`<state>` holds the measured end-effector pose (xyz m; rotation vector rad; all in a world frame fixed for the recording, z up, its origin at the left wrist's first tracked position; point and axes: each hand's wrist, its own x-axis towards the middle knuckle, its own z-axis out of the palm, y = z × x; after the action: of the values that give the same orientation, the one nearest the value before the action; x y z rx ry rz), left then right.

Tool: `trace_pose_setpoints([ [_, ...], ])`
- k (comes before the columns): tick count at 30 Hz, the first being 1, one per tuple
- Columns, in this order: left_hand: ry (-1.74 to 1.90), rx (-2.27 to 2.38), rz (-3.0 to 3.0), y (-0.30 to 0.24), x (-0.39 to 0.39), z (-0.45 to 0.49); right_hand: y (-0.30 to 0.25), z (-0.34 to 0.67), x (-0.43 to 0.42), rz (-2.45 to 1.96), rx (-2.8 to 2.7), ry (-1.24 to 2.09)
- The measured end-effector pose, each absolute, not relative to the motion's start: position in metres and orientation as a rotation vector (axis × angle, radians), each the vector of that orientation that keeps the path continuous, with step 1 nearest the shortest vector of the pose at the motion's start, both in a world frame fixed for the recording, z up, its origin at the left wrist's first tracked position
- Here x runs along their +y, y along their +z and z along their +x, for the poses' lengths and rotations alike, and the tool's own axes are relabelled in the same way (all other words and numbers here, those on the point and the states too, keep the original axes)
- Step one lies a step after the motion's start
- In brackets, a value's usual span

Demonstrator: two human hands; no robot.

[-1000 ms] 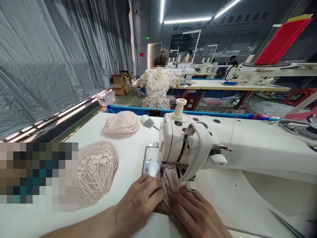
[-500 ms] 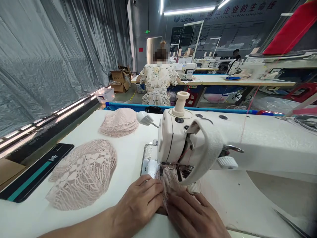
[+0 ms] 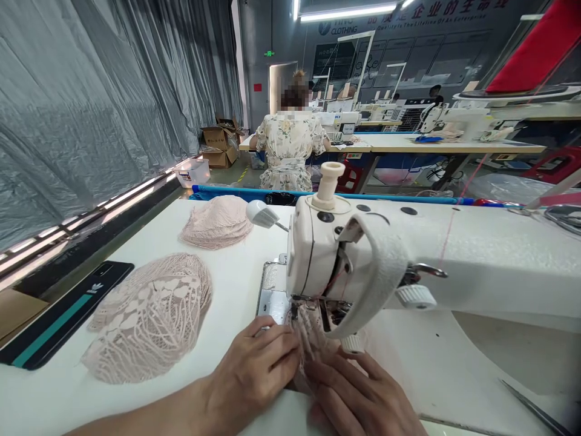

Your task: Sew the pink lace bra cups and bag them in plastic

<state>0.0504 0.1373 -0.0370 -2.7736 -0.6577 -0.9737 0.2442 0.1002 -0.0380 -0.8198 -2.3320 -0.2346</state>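
A pale pink lace piece [image 3: 310, 335] lies under the presser foot of the white sewing machine [image 3: 313, 254]. Its left edge is pinched under the curled fingers of my left hand [image 3: 256, 366], beside the metal needle plate [image 3: 272, 301]. From the right, my right hand [image 3: 358, 390] grips the same lace close to the foot, fingers bent and pressed onto it. The needle is hidden behind the machine head and its curved white guard [image 3: 384, 278]. To the left rest a stack of patterned lace pieces [image 3: 152, 321] and, farther back, a stack of pink cup-shaped pieces [image 3: 216, 223].
A dark panel with a teal stripe [image 3: 68, 315] lies along the table's left edge. Pointed metal tweezers or scissors [image 3: 535, 407] lie at the lower right. Ahead, a person in a floral top [image 3: 293, 148] sits at another table. Cardboard boxes [image 3: 221, 143] stand by the curtain.
My right hand has shifted slightly, and the lace between my hands is bunched a little differently under the foot. The whole view has tilted slightly. Both hands keep their hold.
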Motion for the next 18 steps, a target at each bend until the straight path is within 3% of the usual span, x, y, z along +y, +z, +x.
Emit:
trace_pose_setpoints([
  [18,-0.822,-0.650,-2.823,-0.041,0.136,0.047,-0.054,0.240,0.096,-0.784,-2.298,-0.194],
])
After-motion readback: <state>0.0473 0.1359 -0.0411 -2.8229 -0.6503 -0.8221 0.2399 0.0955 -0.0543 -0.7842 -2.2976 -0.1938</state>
